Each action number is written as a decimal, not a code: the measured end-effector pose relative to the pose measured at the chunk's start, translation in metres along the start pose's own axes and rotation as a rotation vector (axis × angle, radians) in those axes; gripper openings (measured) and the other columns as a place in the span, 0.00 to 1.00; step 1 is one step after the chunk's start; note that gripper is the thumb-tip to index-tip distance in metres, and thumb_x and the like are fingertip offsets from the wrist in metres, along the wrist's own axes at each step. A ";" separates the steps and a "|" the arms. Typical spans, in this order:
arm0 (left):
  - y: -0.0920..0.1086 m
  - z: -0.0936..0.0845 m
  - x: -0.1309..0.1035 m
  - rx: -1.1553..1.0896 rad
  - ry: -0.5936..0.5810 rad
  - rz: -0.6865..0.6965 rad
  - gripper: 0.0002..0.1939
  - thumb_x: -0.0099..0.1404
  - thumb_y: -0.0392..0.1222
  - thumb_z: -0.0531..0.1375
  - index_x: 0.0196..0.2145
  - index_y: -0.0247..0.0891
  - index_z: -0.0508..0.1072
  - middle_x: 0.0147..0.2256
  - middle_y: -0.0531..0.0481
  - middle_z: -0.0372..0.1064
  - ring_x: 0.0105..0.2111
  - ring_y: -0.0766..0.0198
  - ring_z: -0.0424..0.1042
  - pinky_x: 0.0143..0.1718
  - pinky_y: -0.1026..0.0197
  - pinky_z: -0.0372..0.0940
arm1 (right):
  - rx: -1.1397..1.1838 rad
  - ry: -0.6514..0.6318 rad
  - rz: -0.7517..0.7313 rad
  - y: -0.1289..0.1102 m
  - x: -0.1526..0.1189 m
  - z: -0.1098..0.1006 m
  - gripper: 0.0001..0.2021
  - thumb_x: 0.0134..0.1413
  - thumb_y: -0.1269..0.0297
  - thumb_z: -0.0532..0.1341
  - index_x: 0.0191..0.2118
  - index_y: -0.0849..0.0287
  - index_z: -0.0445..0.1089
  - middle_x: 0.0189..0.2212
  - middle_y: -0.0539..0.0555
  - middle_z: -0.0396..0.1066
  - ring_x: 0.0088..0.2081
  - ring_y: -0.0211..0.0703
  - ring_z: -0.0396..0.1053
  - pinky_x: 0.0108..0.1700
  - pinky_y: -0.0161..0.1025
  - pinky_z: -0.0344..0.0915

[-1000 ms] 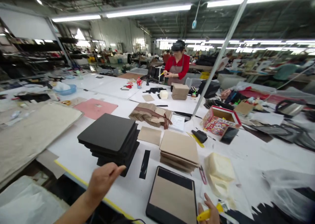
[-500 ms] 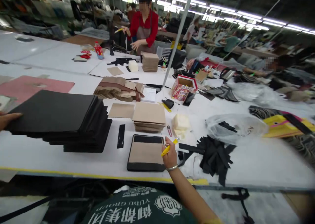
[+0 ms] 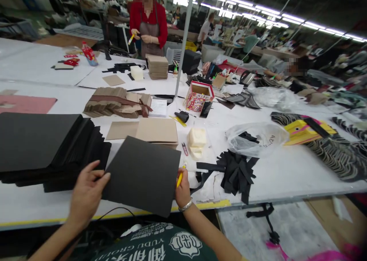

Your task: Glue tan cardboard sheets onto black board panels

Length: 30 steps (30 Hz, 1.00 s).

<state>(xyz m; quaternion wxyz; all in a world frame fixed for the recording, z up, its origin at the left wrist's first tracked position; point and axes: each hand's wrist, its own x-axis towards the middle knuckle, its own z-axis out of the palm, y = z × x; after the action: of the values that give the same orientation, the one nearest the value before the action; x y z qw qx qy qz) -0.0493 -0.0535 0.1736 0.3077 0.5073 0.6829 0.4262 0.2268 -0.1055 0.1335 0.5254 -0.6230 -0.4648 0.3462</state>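
Observation:
A black rectangular sheet [image 3: 143,175] is held in front of me over the near part of the table. My left hand [image 3: 88,192] pinches its left edge between thumb and fingers. At the sheet's right edge, my right hand [image 3: 183,190] is closed round a slim yellow-handled brush [image 3: 180,178] with its pale tip upward. Whether those fingers also grip the sheet is hidden. To the left rises a stack of black sheets [image 3: 37,138]. Behind the held sheet, a pile of beige boards [image 3: 157,129] is partly covered. A cream-coloured tub [image 3: 197,138] stands beyond my right hand.
Black strips [image 3: 236,171] lie heaped on the right, near a clear plastic bag [image 3: 255,138]. Small snips [image 3: 185,149] rest by the tub. A red patterned box [image 3: 199,96] and a metal pole [image 3: 185,43] stand farther back. Across the table is a person in red [image 3: 160,23].
My left hand has come from the black stack to the middle, bringing a black sheet over where the beige, black-edged panel lay. The view has shifted right. My right hand keeps the brush.

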 end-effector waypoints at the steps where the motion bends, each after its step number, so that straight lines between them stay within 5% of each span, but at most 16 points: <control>1: -0.010 0.020 -0.009 -0.088 -0.055 -0.038 0.31 0.51 0.53 0.60 0.51 0.42 0.59 0.29 0.56 0.64 0.26 0.68 0.67 0.27 0.65 0.66 | -0.053 0.023 0.035 0.012 -0.001 -0.003 0.07 0.50 0.66 0.52 0.37 0.56 0.54 0.31 0.50 0.66 0.30 0.37 0.67 0.31 0.35 0.65; 5: -0.067 0.078 -0.032 -0.165 -0.145 -0.169 0.29 0.50 0.54 0.59 0.47 0.38 0.58 0.27 0.55 0.63 0.26 0.66 0.68 0.28 0.62 0.66 | -0.197 0.132 0.189 0.061 0.000 -0.015 0.03 0.51 0.63 0.50 0.32 0.55 0.54 0.22 0.46 0.62 0.22 0.36 0.62 0.24 0.34 0.60; 10: -0.113 0.095 -0.041 0.109 -0.189 -0.092 0.24 0.52 0.55 0.57 0.41 0.39 0.58 0.26 0.54 0.65 0.28 0.61 0.69 0.33 0.56 0.66 | -0.342 0.107 0.215 0.097 0.013 -0.022 0.07 0.50 0.59 0.52 0.33 0.55 0.53 0.25 0.48 0.66 0.25 0.40 0.67 0.28 0.35 0.61; 15: -0.114 0.098 -0.040 0.314 -0.322 0.000 0.18 0.55 0.53 0.54 0.39 0.41 0.57 0.26 0.55 0.65 0.27 0.61 0.69 0.31 0.58 0.65 | -0.618 -0.010 0.051 0.112 0.029 -0.022 0.06 0.48 0.63 0.53 0.33 0.56 0.56 0.25 0.48 0.64 0.25 0.39 0.66 0.29 0.35 0.60; 21: -0.119 0.100 -0.032 0.370 -0.272 0.083 0.20 0.54 0.53 0.55 0.41 0.39 0.58 0.31 0.51 0.64 0.26 0.62 0.69 0.32 0.58 0.66 | -0.861 -0.088 -0.015 0.110 0.038 -0.023 0.07 0.50 0.60 0.55 0.35 0.57 0.61 0.24 0.51 0.66 0.26 0.42 0.67 0.26 0.34 0.58; 27: -0.124 0.102 -0.022 0.358 -0.279 0.140 0.27 0.53 0.56 0.54 0.47 0.40 0.58 0.42 0.45 0.64 0.37 0.56 0.69 0.37 0.55 0.67 | -0.754 0.139 -0.075 0.082 0.060 -0.093 0.16 0.56 0.54 0.49 0.44 0.58 0.63 0.33 0.55 0.70 0.32 0.43 0.69 0.33 0.36 0.63; 30: -0.117 0.095 -0.011 0.373 -0.248 0.101 0.21 0.54 0.57 0.52 0.44 0.48 0.61 0.40 0.51 0.67 0.36 0.58 0.70 0.37 0.54 0.67 | -0.598 0.289 0.048 0.079 0.088 -0.130 0.18 0.59 0.55 0.44 0.38 0.61 0.66 0.26 0.54 0.70 0.24 0.39 0.68 0.27 0.35 0.64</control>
<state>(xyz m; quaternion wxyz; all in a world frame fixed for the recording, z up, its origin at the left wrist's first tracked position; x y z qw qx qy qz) -0.0156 -0.0530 0.0267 0.2684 0.6376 0.6805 0.2417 0.3926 -0.0671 0.0885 0.3713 -0.8030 -0.4519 0.1147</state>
